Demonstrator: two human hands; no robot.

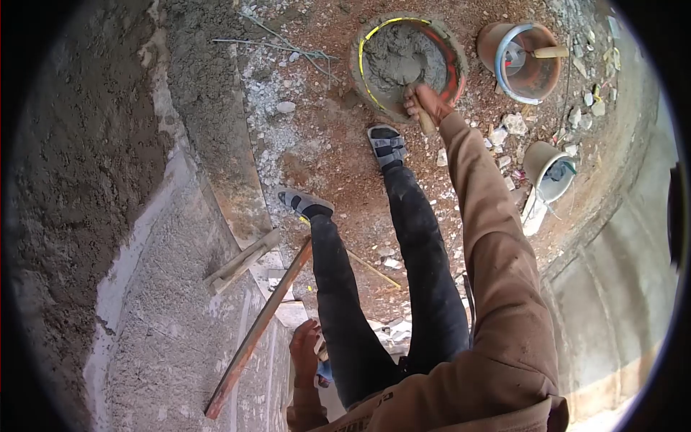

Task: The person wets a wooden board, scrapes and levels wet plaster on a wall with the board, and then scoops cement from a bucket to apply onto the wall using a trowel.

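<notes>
My right hand [430, 106] is closed around the wooden handle [427, 124] of a trowel at the near rim of a round tub [355, 68]. Wet grey mortar [403, 57] fills the tub, and the trowel's blade is hard to make out against it. Low in the view, my left hand [305, 351] is beside my left leg, its fingers curled. A pale edge and a bit of blue show next to it, but what it holds is partly hidden and I cannot name it.
A wall with fresh mortar [86, 144] runs along the left. A long wooden batten [259, 327] leans there near a short board [245, 261]. Right of the tub are a bucket [489, 45] with a wooden-handled tool and a smaller bucket [540, 160]. Rubble [515, 124] litters the ground.
</notes>
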